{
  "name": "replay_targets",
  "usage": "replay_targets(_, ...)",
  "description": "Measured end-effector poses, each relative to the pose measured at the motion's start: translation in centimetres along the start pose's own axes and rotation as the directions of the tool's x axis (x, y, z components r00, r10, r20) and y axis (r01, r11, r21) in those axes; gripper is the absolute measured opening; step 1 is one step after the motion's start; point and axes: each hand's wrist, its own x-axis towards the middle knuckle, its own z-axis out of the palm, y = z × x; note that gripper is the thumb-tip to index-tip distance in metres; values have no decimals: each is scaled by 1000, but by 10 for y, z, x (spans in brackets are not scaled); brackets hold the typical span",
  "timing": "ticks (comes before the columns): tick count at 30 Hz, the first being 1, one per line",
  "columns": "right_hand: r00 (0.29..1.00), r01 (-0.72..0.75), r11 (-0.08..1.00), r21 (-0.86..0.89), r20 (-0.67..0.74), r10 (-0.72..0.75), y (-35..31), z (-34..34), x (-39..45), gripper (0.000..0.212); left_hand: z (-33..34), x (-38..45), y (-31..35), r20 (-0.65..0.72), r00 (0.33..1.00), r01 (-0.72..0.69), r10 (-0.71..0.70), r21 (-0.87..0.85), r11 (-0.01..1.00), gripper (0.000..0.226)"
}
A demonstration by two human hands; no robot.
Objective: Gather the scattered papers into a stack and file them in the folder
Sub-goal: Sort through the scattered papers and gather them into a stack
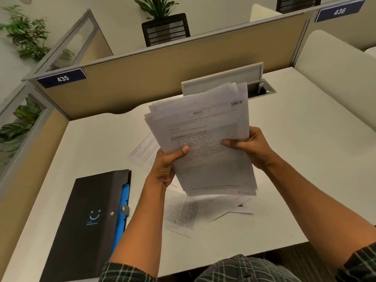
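Plaid sleeves sat closest to the lens, both forearms reaching up over the desk (284,159). The left hand (166,165) and right hand (250,147) each pinched a side of the paper stack (203,139), thumbs pressed on the front sheet, probably to square its ragged edges. A few loose sheets (181,212) lay under the stack. The closed black folder (89,220) waited left of it, apart.

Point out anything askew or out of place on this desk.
The stack gripped by the left hand and right hand is uneven, its top edges fanned. Loose sheets lie crooked on the desk, outside the closed folder.
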Motion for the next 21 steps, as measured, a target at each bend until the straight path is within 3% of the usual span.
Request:
replay_targets(2,999,23,999,-24,44,-22,-3,1,-2,29,-1,0,3,45,997,-68,67,24,997,50)
replay_targets(12,996,39,995,95,74,-46,19,-16,-8,40,9,4,3,19,996,-87,85,253,964,59)
replay_targets(16,996,-61,997,53,69,57,42,-26,-15,49,6,1,-16,4,1000,-6,5,338,941,54)
replay_targets(21,988,-150,989,14,28,150,65,-31,-26,46,2,3,-42,-41,996,84,-74,398,914,49)
